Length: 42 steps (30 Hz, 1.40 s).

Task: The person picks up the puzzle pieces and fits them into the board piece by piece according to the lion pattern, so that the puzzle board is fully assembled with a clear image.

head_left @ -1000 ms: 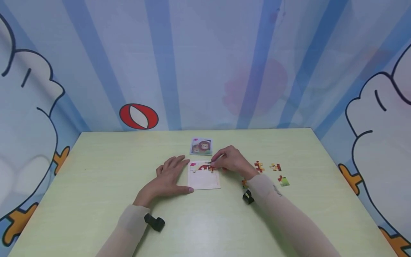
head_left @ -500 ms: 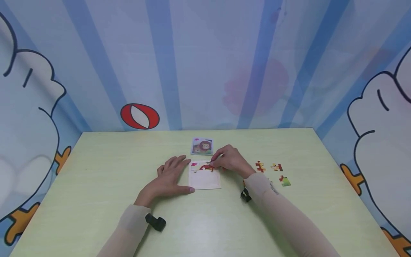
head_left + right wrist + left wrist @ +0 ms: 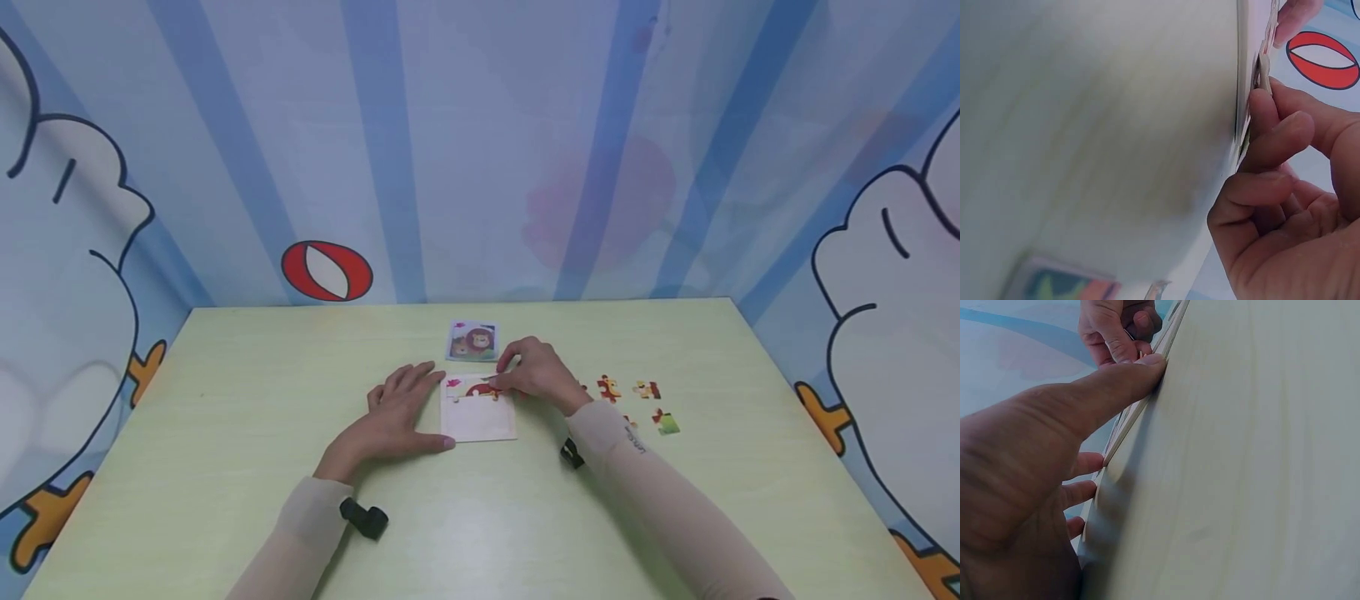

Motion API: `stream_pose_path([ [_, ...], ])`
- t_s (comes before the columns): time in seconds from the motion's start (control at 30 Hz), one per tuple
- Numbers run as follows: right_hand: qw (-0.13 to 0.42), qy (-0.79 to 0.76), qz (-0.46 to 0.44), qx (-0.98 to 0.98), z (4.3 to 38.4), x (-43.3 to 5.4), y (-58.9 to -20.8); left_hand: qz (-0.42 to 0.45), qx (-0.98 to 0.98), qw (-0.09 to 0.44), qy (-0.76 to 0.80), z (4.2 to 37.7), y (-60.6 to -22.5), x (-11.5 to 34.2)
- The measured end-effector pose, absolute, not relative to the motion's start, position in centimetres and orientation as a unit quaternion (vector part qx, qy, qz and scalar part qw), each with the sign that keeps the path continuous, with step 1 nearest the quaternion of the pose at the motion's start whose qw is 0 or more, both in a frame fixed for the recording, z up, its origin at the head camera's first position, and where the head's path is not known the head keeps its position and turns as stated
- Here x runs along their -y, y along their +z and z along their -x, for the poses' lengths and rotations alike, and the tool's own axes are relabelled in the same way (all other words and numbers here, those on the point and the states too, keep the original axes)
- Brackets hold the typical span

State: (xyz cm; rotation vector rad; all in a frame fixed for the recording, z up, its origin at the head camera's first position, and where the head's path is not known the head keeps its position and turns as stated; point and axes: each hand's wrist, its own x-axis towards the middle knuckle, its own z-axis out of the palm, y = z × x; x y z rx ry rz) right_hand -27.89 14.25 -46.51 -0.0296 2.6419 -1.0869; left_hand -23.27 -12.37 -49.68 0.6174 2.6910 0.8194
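A white puzzle board (image 3: 480,423) lies on the table, with joined jigsaw pieces (image 3: 480,388) in red-brown and white along its far side. My left hand (image 3: 390,421) rests at the board's left edge, fingers spread, the thumb on its near corner. At the far right of the board, my right hand (image 3: 536,371) pinches a jigsaw piece (image 3: 1264,70) between thumb and index finger. In the right wrist view that piece stands tilted over the board; its picture cannot be made out. The fingers cover part of the board's right side.
A picture card (image 3: 472,342) with a lion lies just beyond the board. Several loose pieces lie right of the right hand, such as a yellow-red piece (image 3: 608,388) and a green one (image 3: 667,423); the right forearm partly hides others. A striped curtain (image 3: 480,167) stands behind the table.
My right hand has shifted very slightly at the board's far right, its wrist and forearm a little to the left and away. The left hand stays in place.
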Motion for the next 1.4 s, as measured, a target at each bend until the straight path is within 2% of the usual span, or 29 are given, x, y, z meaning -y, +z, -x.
stream_pose_path([
  [0.77, 0.132, -0.397, 0.012, -0.908, 27.3, -15.2, -46.3, -0.211, -0.932, 0.141, 0.258, 23.1, -49.2, 12.0],
  [1.4, 0.12, -0.405, 0.021, -0.906, 26.7, -23.6, -44.2, -0.209, -0.933, 0.132, 0.262, 23.3, -49.5, 12.2],
])
